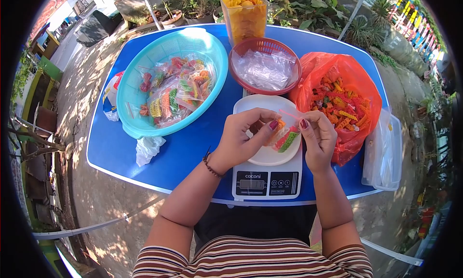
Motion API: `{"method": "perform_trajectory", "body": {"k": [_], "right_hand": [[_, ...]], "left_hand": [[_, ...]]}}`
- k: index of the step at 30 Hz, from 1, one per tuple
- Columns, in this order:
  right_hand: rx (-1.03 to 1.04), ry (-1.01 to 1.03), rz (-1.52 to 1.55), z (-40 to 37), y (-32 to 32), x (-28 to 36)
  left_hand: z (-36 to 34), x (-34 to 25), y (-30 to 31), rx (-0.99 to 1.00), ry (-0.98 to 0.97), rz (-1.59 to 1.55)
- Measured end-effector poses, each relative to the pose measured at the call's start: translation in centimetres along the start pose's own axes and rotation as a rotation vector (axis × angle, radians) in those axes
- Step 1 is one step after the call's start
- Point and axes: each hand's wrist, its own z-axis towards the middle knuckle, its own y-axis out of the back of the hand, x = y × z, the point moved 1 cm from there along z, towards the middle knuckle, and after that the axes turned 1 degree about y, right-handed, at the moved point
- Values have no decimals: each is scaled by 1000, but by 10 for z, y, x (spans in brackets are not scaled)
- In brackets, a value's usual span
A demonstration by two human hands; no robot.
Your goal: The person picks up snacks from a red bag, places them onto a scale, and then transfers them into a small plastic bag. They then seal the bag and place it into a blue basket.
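Note:
Between both hands hangs a small clear zip bag (pixel 288 142) with red, green and orange snack pieces inside. My left hand (pixel 246 135) pinches its left side, beside an orange piece partly hidden by the fingers. At the bag's upper right, near the pinkish seal strip, my right hand (pixel 317 139) is closed on the edge. Whether the seal is closed cannot be made out. Below the bag is a white digital kitchen scale (pixel 266 197) with a round white plate (pixel 251 104) on top; its display digits are unreadable.
A turquoise basket (pixel 126 97) at left holds several filled bags. Behind the scale, a red basket (pixel 297 68) holds clear bags. To the right, a red plastic bag (pixel 369 80) contains loose colored snacks, near a clear container (pixel 391 157). A tall tub (pixel 245 24) holds yellow chips.

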Motion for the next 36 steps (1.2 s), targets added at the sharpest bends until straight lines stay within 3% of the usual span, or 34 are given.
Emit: {"method": "perform_trajectory", "body": {"k": [5,7,13,16,19,22,27,30,36], "right_hand": [[123,55,13,0,-14,10],[54,89,37,-3,-17,2],[12,142,-108,-1,-4,-5],[5,195,-187,0,-7,-2],[18,268,-265,2,-9,0],[13,296,-298,1,-10,-5],[10,395,-310,5,-12,-13],[58,406,-375,11,-19,-4],[189,178,-153,52,-54,4]], "left_hand": [[2,6,-4,-146,37,-169],[4,6,-2,-182,56,-260],[5,-7,1,-15,26,-30],[5,-3,-1,-46,31,-12],[4,-2,-1,-83,-44,152],[4,-1,0,-129,-289,507],[5,-5,3,-179,-488,660],[5,-7,7,-228,-507,714],[11,-13,30,-422,-412,628]]}}
